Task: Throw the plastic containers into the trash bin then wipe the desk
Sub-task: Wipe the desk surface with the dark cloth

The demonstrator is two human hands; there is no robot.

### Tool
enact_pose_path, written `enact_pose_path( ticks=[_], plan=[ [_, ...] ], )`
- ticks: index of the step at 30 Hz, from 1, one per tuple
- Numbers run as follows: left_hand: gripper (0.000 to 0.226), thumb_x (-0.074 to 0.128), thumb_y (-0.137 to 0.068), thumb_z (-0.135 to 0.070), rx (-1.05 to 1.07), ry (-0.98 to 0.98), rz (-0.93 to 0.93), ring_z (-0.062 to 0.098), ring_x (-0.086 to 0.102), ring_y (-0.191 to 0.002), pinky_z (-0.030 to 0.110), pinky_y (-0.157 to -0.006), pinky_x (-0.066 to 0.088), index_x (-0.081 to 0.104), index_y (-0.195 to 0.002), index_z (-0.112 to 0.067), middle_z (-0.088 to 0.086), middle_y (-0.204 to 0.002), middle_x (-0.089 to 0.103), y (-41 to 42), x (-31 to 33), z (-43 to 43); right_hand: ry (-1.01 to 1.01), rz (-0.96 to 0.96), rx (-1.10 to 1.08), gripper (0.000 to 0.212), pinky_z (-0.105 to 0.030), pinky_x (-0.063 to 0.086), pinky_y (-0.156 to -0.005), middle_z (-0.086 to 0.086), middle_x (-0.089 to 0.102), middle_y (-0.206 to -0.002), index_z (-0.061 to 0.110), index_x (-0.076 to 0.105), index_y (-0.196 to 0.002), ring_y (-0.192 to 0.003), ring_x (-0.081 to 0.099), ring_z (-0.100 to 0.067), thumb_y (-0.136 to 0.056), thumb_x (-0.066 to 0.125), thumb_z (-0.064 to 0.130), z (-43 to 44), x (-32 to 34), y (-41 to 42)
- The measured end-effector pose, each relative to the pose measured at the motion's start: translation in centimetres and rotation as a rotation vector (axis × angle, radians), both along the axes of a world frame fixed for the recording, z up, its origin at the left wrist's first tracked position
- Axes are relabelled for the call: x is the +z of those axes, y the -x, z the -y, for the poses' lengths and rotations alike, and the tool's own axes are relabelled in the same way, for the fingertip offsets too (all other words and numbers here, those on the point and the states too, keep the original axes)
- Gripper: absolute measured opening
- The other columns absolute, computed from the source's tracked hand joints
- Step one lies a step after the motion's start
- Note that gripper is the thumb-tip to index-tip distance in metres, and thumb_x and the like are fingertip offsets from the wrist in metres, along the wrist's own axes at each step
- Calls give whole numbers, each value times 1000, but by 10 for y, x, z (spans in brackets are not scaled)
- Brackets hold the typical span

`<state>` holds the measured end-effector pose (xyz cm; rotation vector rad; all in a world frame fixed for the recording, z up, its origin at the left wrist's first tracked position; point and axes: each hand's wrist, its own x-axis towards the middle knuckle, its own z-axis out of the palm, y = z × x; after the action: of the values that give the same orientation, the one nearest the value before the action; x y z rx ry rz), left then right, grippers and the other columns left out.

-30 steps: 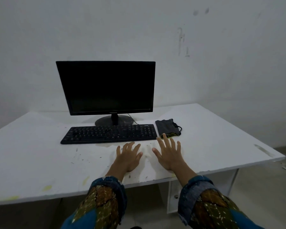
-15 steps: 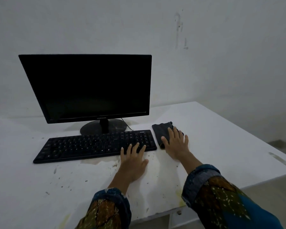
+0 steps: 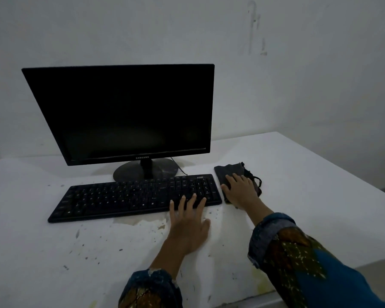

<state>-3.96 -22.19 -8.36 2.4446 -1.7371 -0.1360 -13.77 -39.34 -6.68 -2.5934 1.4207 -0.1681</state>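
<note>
A dark folded cloth lies on the white desk just right of the keyboard. My right hand rests flat on top of it, fingers pointing away from me, covering its near half. My left hand lies flat on the desk with spread fingers, the fingertips reaching onto the keyboard's front right edge. The desk surface around my left hand is stained and speckled with dirt. No plastic containers and no trash bin are in view.
A black keyboard lies across the middle of the desk. Behind it stands a black monitor on a round base, its screen dark. A white wall rises behind the desk. The desk's right edge drops off at far right.
My view has come closer to the desk. My right hand has slid further onto the cloth, and my left hand's fingertips have moved onto the keyboard's edge.
</note>
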Motion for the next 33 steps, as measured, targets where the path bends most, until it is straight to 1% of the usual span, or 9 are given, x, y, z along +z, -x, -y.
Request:
enact_pose_path(
  ticks=[4,8,12,18,20,23,26,29,33],
  plan=[
    [86,-11,-68,-58,0,16,19,25,-14,-146,51,-112,-18,-5,-150,-30,-1,-159,-10,2,-3,0,69,51,1,47,-39,31,-107,-9,39,-143,12,35,-140,-129,36,-31,-97,36,30,-11,4,13],
    [94,-15,-61,-58,-1,18,16,26,-12,-146,52,-112,-17,-4,-150,-30,-1,-159,-9,4,-1,-1,147,57,-58,44,-38,36,-99,-8,44,-131,11,42,-129,-119,40,-29,-90,45,32,-24,4,31],
    [60,17,-96,-49,17,2,10,25,-12,-146,52,-115,-14,-2,-150,-29,0,-159,-8,2,3,-4,135,83,-124,33,-38,37,-95,-10,45,-128,8,51,-114,-113,41,-29,-89,48,29,-38,6,47],
    [55,23,-100,-38,23,20,-31,25,-15,-145,53,-114,-14,0,-150,-33,-3,-158,-12,12,10,-10,171,112,-132,49,-43,40,-86,-15,54,-111,2,56,-100,-101,51,-37,-75,23,28,-62,-2,68],
    [54,24,-100,-34,16,72,-8,25,-11,-146,54,-115,-12,3,-149,-33,-4,-158,-9,17,10,-14,198,112,-59,59,-49,39,-94,-16,53,-125,3,55,-113,-116,48,-43,-73,20,29,-63,-2,72],
    [48,25,-100,-34,-49,101,31,24,-1,-144,53,-115,-5,16,-147,-32,-6,-156,4,24,10,-22,77,-11,33,56,-40,10,-118,0,16,-159,24,23,-149,-146,12,-24,-93,19,28,-63,-3,83],
    [49,28,-98,-43,-101,34,-77,20,6,-143,49,-116,-1,23,-145,-31,-7,-155,14,29,16,-26,37,15,7,50,-37,4,-120,3,10,-160,31,17,-150,-148,7,-19,-101,22,34,-70,-4,92],
    [62,28,-96,-52,-86,-119,-155,20,-5,-146,51,-116,-5,8,-150,-30,-10,-159,-3,29,17,-26,6,22,-74,56,-39,4,-121,5,8,-160,33,17,-150,-148,5,-19,-98,18,53,-82,-7,100],
    [65,23,-95,-57,-104,-186,-168,20,-15,-146,50,-117,-10,-2,-150,-34,-10,-158,-14,26,15,-28,-2,9,-183,57,-40,4,-120,3,6,-160,34,15,-151,-148,5,-22,-98,18,55,-91,-7,120]
  ],
)
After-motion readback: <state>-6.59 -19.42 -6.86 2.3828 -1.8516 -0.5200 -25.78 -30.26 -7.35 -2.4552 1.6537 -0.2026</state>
